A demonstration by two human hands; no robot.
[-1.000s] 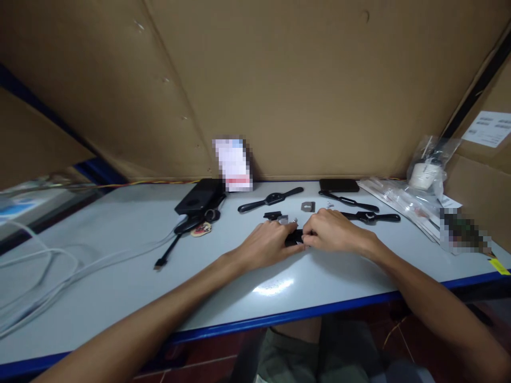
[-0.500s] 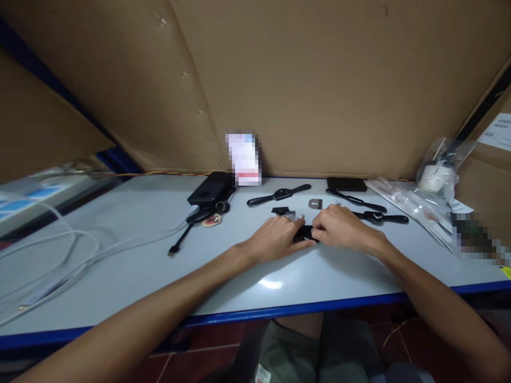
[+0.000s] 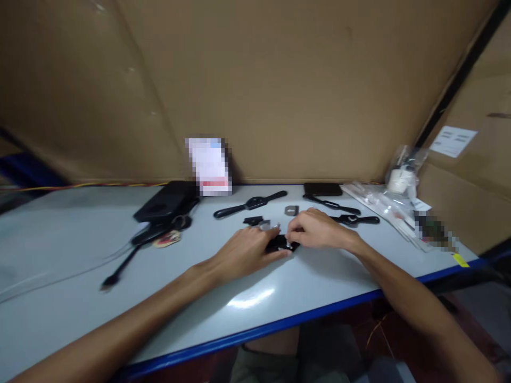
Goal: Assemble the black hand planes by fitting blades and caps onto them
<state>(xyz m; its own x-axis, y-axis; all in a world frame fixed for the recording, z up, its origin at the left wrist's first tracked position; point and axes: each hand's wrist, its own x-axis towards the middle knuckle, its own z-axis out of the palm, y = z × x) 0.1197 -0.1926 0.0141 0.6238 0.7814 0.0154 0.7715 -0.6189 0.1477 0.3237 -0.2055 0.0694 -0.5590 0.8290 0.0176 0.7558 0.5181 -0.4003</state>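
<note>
My left hand point(image 3: 249, 249) holds down a small black flat piece point(image 3: 275, 243) on the table, with thumb and fingers on either side of it. My right hand point(image 3: 317, 229) is closed in a pinch at the right end of that piece. A tiny pale bit shows at the right fingertips, too small to name. Just beyond the left fingers lies a small black clip-like part point(image 3: 253, 220). A grey square plate with a cut-out point(image 3: 291, 210) rests past the right fingers. Black watch-like straps lie behind, one on the left point(image 3: 255, 202) and one on the right point(image 3: 352, 219).
A lit phone point(image 3: 211, 167) leans against the cardboard wall point(image 3: 279, 96). At the left sit a black box point(image 3: 165, 202), a short black cable point(image 3: 123, 268) and a round tag point(image 3: 167, 239). Toward the right are a dark flat case point(image 3: 322, 189) and clear plastic bags point(image 3: 383, 207).
My view has turned to the right, so the table's things appear further left. Both hands stay at the black piece; the right fingertips have shifted slightly and a pale bit shows there.
</note>
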